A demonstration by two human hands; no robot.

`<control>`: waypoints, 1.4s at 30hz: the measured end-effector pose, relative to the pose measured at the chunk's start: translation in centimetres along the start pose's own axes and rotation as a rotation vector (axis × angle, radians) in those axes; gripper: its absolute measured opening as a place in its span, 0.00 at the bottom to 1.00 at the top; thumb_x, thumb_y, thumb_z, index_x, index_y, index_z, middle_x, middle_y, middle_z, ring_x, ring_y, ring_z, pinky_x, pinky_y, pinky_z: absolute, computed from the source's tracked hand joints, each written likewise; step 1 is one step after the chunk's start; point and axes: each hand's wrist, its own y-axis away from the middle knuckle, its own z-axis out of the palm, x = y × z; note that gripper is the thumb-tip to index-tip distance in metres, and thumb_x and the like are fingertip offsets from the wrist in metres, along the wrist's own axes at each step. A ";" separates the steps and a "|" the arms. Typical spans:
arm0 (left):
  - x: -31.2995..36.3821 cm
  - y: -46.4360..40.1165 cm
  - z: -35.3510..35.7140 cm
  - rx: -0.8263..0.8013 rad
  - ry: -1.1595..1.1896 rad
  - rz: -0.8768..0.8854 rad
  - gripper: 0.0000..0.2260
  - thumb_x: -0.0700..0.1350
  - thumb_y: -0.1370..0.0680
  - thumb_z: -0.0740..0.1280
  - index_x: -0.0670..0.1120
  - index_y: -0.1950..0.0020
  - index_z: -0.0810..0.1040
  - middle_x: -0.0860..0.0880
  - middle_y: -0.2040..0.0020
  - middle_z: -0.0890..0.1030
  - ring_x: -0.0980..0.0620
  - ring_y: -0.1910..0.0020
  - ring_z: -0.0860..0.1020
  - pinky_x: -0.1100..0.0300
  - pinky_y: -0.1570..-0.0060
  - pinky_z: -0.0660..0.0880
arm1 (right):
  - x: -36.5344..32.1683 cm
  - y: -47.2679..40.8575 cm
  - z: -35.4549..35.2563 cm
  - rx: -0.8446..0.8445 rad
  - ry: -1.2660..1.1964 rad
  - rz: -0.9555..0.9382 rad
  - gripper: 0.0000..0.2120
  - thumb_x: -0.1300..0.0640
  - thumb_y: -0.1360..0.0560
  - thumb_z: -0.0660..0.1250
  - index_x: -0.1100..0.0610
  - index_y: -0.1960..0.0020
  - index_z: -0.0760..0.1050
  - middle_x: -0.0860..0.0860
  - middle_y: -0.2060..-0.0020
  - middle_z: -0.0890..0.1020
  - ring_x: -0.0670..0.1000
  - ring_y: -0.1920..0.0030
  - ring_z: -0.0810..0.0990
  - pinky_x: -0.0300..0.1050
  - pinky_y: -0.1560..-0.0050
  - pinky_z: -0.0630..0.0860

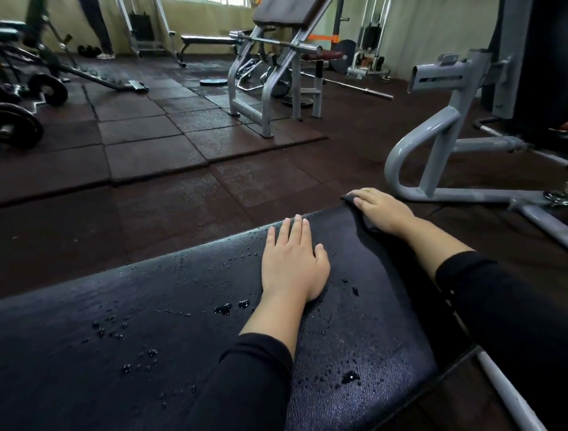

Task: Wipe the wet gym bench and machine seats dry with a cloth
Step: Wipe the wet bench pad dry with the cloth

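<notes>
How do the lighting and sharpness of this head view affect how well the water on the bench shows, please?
Head view: dim room, daylight from far windows; soft sheen on the bench outlines the droplets; wide-angle bending at the edges; the dark cloth under the right hand barely separates from the pad.

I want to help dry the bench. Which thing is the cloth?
Find the long black padded bench beaded with water drops. At its far right corner, the right hand presses flat on a dark folded cloth. Unlike the shiny pad, it is dull and creased.
</notes>
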 end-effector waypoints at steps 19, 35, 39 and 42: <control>0.1 -0.3 0.1 -0.009 -0.015 -0.004 0.27 0.53 0.17 0.44 0.45 0.20 0.44 0.50 0.20 0.44 0.52 0.22 0.42 0.50 0.24 0.40 | -0.3 -0.9 0.6 -0.014 0.058 -0.082 0.18 0.53 0.18 0.51 0.49 0.30 0.67 0.50 0.30 0.67 0.51 0.29 0.63 0.46 0.29 0.56; 0.0 -0.4 0.3 0.003 -0.006 -0.008 0.27 0.53 0.18 0.44 0.45 0.20 0.45 0.50 0.20 0.46 0.52 0.22 0.43 0.50 0.24 0.40 | -3.5 -0.6 1.9 -0.003 0.107 -0.096 0.19 0.52 0.19 0.50 0.49 0.29 0.65 0.51 0.29 0.65 0.53 0.28 0.60 0.52 0.27 0.55; 0.1 -0.4 0.4 -0.006 0.008 -0.006 0.27 0.53 0.17 0.44 0.46 0.20 0.45 0.50 0.20 0.45 0.52 0.22 0.43 0.50 0.24 0.40 | 0.2 0.0 0.2 0.012 0.039 0.081 0.19 0.52 0.19 0.49 0.46 0.29 0.64 0.51 0.29 0.65 0.53 0.29 0.63 0.48 0.30 0.58; 0.2 -0.5 0.2 -0.017 0.004 -0.011 0.27 0.53 0.17 0.44 0.46 0.20 0.45 0.51 0.20 0.45 0.52 0.22 0.43 0.51 0.24 0.40 | 1.4 3.7 -0.1 0.065 0.047 0.133 0.20 0.51 0.19 0.50 0.46 0.27 0.61 0.49 0.26 0.61 0.52 0.27 0.60 0.48 0.29 0.55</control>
